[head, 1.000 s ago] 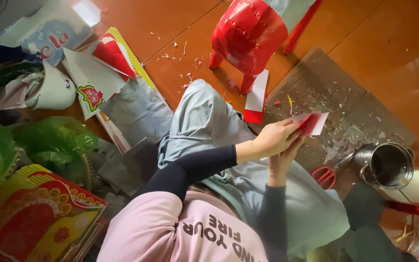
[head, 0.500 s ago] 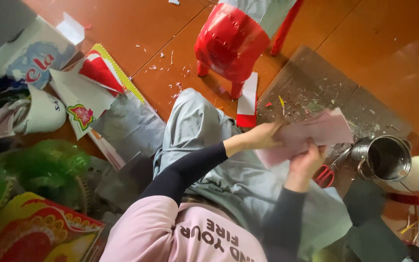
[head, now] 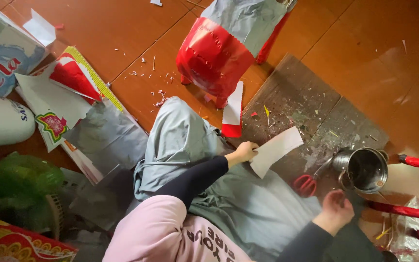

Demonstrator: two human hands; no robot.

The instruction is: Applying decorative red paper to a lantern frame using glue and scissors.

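My left hand [head: 244, 151] pinches the corner of a white paper sheet [head: 276, 149] and holds it over my grey-trousered knee [head: 180, 140]. My right hand [head: 336, 208] hovers lower right with nothing in it, fingers loosely apart. It is close to red-handled scissors [head: 306, 185] that lie on a grey cardboard mat [head: 297, 102]. A steel pot [head: 364, 170] stands just beyond the right hand.
A red plastic stool [head: 214, 58] draped with grey sheet stands ahead, with a red-and-white paper strip [head: 232, 111] at its foot. Printed and grey paper sheets [head: 73, 106] pile up at the left near a green bag [head: 10, 187]. Red rods [head: 413, 211] lie at the right. Paper scraps litter the floor.
My right hand has let go of the paper and dropped down to the right, near the scissors. The left hand alone keeps the sheet, which is lower now.
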